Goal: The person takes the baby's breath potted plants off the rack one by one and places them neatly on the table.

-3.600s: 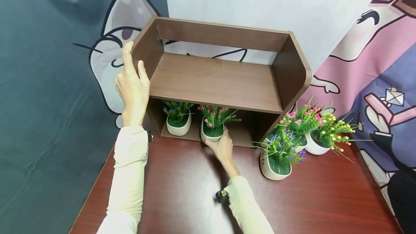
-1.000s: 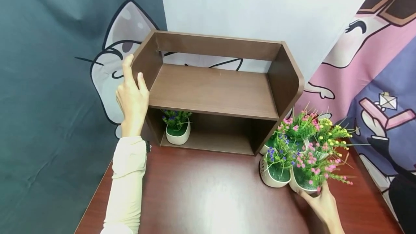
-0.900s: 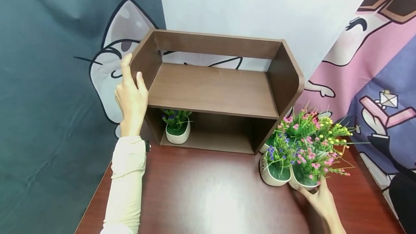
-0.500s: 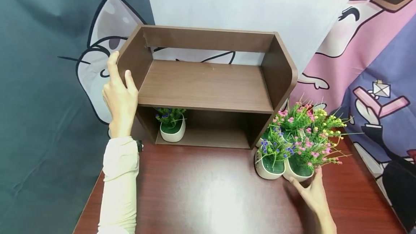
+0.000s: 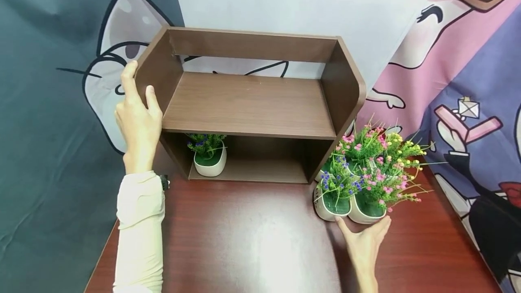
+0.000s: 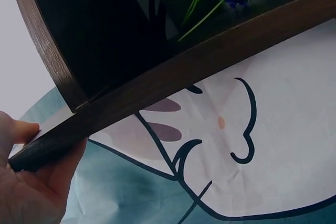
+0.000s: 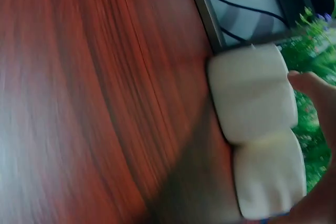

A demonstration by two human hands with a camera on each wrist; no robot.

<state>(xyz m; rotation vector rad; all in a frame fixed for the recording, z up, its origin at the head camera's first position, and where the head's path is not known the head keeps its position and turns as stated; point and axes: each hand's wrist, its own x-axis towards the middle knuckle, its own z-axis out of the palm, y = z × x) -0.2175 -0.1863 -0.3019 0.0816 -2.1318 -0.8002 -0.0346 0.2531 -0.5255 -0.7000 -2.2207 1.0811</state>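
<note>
My left hand [image 5: 138, 123] grips the left side panel of a brown two-tier shelf [image 5: 248, 105]. In the left wrist view the panel's edge [image 6: 47, 137] lies between thumb and fingers. At the right, my right hand [image 5: 362, 241] has its thumb and fingers spread, holding nothing, just in front of two white pots. One carries pink flowers [image 5: 378, 182]; the other, with blue flowers [image 5: 339, 180], stands left of it. These pots [image 7: 254, 95] show side by side in the right wrist view, the thumb near a rim. A blue-flowered plant [image 5: 209, 162] sits at the lower tier's left end.
Behind the two front pots, more potted plants stand against the shelf's right side, including one with yellow flowers [image 5: 403, 150]. The reddish wooden table [image 5: 240, 234] extends in front. A printed curtain [image 5: 44, 148] hangs close on the left, another at the right.
My right hand has carried the pink-flowered pot out of the lower tier to the right, set it beside the others, let go and shifted left. My left hand stays on the panel.
</note>
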